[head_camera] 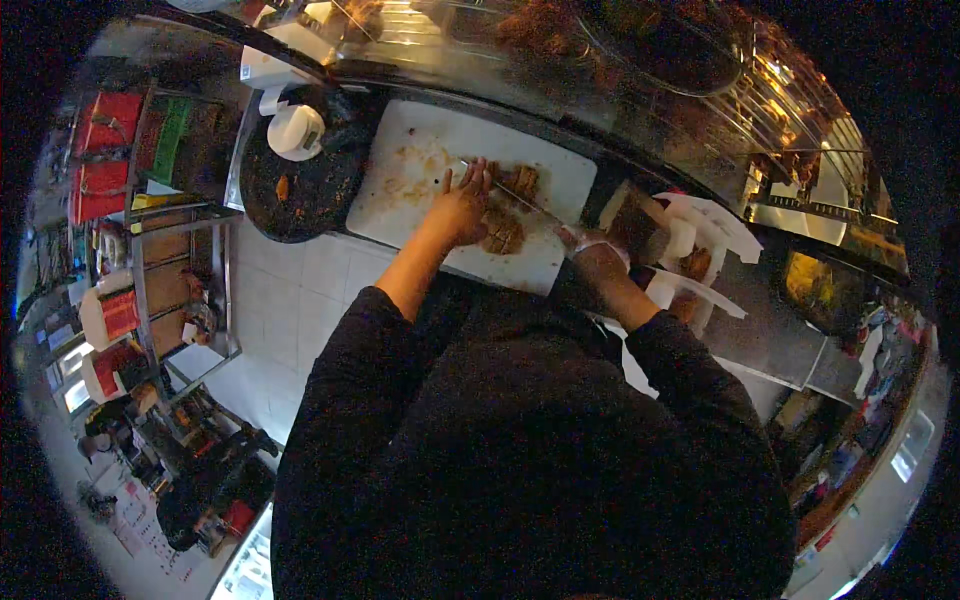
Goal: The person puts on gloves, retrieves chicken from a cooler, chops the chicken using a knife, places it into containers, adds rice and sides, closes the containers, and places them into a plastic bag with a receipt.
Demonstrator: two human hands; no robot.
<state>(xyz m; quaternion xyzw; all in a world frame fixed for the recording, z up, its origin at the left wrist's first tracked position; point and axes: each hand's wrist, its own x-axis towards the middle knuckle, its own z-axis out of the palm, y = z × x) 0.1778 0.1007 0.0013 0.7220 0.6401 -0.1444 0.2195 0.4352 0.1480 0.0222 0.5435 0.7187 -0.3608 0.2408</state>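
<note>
A white cutting board (405,180), stained brown, lies before me. My right hand (600,259) grips the handle of a long-bladed knife (521,199), whose blade slants up and left across the board. Close to the knife's tip end, my left hand (463,206) rests with fingers spread; whether it presses on the blade or on food is hard to tell. Brown cooked meat (502,232), cut into pieces, sits on the near side of the blade. More browned pieces (523,180) lie on the far side. Brown juice marks the board's left half.
To the left, a round dark chopping block (262,206) carries a white device (296,133). White takeaway boxes (712,217) with brown food stand right, beside a brown block-like object (634,225). A glass display case (480,67) borders the far side. A metal rack (142,262) and a person (202,487) are left.
</note>
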